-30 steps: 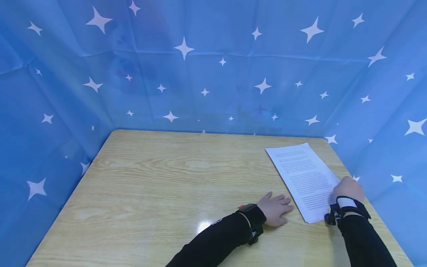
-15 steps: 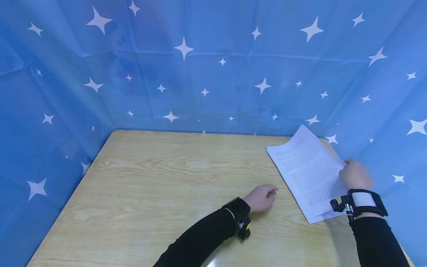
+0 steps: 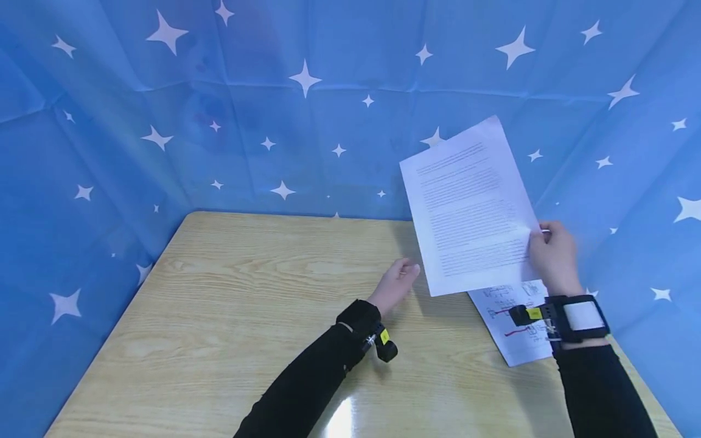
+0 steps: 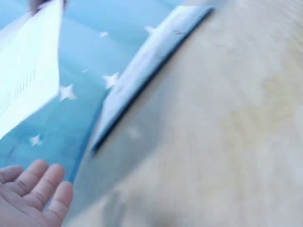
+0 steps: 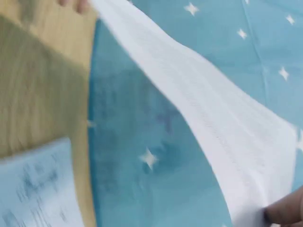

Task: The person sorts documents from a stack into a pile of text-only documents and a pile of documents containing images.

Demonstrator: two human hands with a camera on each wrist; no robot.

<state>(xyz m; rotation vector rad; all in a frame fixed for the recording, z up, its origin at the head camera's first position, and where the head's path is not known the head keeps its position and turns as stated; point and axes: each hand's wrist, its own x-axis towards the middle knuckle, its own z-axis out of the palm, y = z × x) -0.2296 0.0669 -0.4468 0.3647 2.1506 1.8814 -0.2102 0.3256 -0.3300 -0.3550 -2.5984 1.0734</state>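
A printed sheet of paper [image 3: 465, 213] hangs raised over the back right of the table, its text side facing me. My right hand [image 3: 554, 255] pinches it at the lower right edge; in the right wrist view the thumb presses on the curved sheet [image 5: 203, 104]. Close to the sheet's lower left edge is my left hand [image 3: 395, 285], holding nothing. Its fingers [image 4: 47, 187] are relaxed in the left wrist view. Below the raised sheet lies a stack [image 3: 517, 340] topped by a page with drawings and red marks, partly hidden by the sheet and my right wrist.
The wooden table [image 3: 246, 316] carries the stack near its right edge. A blue curtain [image 3: 339, 121] with white stars stands close behind the table and along both sides.
My right hand has lifted the printed sheet off the stack and moved it up and left, uncovering the marked page. My left hand has risen from the table, moving left and away from me.
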